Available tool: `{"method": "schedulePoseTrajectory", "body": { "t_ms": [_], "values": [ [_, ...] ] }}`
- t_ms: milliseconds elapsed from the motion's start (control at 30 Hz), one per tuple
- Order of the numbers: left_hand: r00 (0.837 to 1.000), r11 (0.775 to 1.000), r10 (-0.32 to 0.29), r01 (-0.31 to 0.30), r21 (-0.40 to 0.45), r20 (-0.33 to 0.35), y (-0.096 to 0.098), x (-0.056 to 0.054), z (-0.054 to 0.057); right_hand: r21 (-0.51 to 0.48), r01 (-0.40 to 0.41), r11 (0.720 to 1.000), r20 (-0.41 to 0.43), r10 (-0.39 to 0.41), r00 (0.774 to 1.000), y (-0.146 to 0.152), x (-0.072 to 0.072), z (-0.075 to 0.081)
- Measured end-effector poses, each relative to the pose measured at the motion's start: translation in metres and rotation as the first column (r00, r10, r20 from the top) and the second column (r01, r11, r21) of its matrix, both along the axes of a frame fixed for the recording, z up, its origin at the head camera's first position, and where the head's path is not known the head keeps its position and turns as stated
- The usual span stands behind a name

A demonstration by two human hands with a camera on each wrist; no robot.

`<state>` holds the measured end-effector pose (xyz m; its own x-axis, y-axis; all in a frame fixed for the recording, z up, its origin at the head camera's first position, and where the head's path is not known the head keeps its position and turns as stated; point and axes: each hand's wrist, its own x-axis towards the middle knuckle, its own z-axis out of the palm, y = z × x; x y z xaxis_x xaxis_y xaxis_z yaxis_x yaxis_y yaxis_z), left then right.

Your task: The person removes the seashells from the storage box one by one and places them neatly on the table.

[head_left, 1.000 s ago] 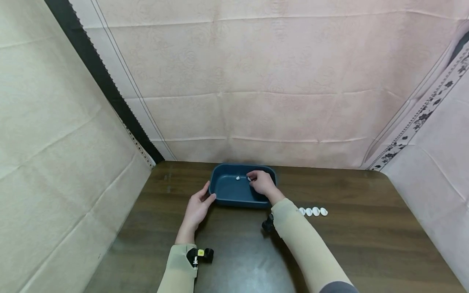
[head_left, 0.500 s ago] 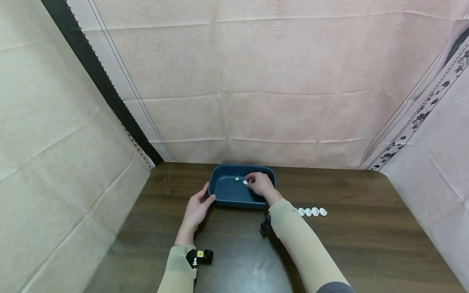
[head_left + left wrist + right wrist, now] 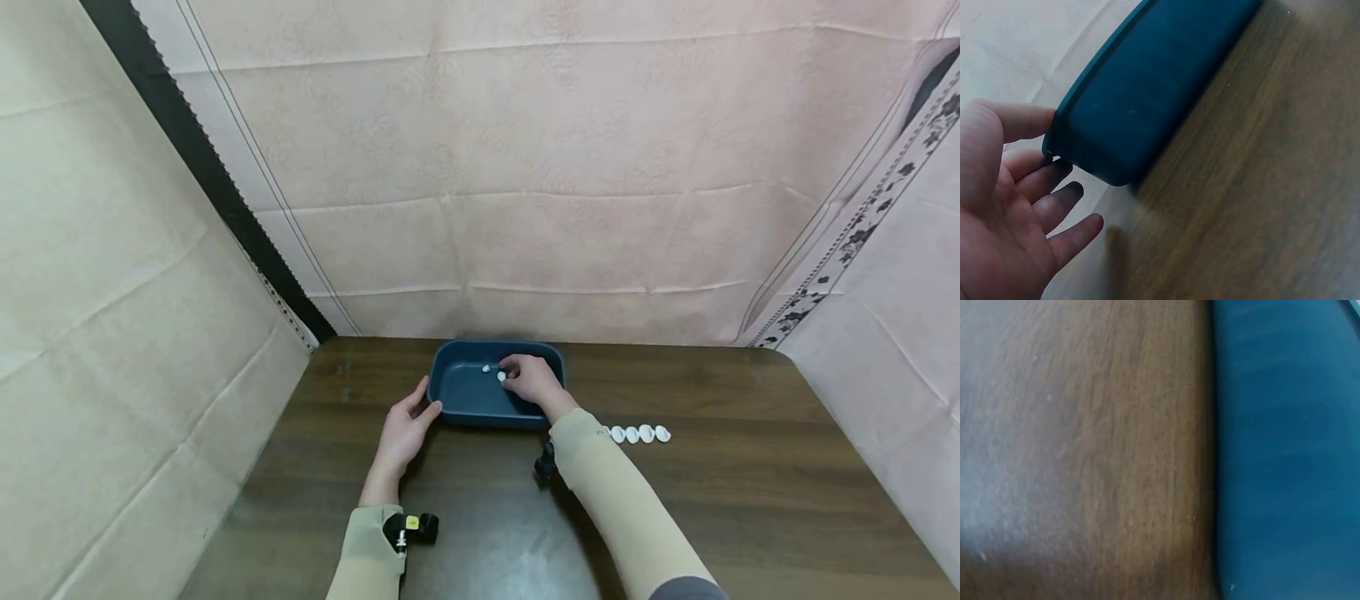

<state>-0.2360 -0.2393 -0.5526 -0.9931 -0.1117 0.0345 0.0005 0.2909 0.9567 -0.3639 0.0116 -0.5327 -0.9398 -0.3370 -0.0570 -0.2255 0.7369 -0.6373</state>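
Observation:
A blue rectangular tray (image 3: pixel 480 408) stands near the far edge of the table. My left hand (image 3: pixel 402 432) holds its left front corner, thumb and forefinger at the rim; in the left wrist view the other fingers of the left hand (image 3: pixel 1019 206) are spread below the rim. My right hand (image 3: pixel 534 379) reaches over the tray's right part, its thumb and forefinger pinching a small round white piece (image 3: pixel 502 377) low inside the tray. Left of it lies another small white piece (image 3: pixel 486 368). In the right wrist view, only the tray's outer wall (image 3: pixel 1291 456) shows; the hand is out of sight.
Several white round pieces (image 3: pixel 647 433) lie in a row on the wooden table (image 3: pixel 750 467), right of the tray and partly behind the right sleeve (image 3: pixel 622 500). A pale cloth (image 3: pixel 525 208) hangs behind the table, with more cloth at both sides.
My right hand has shifted slightly left and toward me inside the tray, with the white piece at its fingertips. My left hand stays at the tray's corner.

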Motion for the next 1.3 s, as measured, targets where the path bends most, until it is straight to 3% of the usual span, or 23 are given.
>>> {"method": "schedulePoseTrajectory", "body": {
  "t_ms": [867, 1300],
  "values": [
    [1.000, 1.000, 0.002, -0.002, -0.001, 0.007, 0.0003, -0.0004, 0.0000, 0.002, -0.006, 1.000, 0.001, 0.006, 1.000, 0.0018, -0.0028, -0.0031],
    [1.000, 1.000, 0.012, -0.012, 0.008, 0.006, 0.0011, -0.0006, -0.0006, -0.094, -0.018, 0.995, 0.021, 0.020, 1.000, 0.0056, 0.0012, 0.0040]
  ]
}}
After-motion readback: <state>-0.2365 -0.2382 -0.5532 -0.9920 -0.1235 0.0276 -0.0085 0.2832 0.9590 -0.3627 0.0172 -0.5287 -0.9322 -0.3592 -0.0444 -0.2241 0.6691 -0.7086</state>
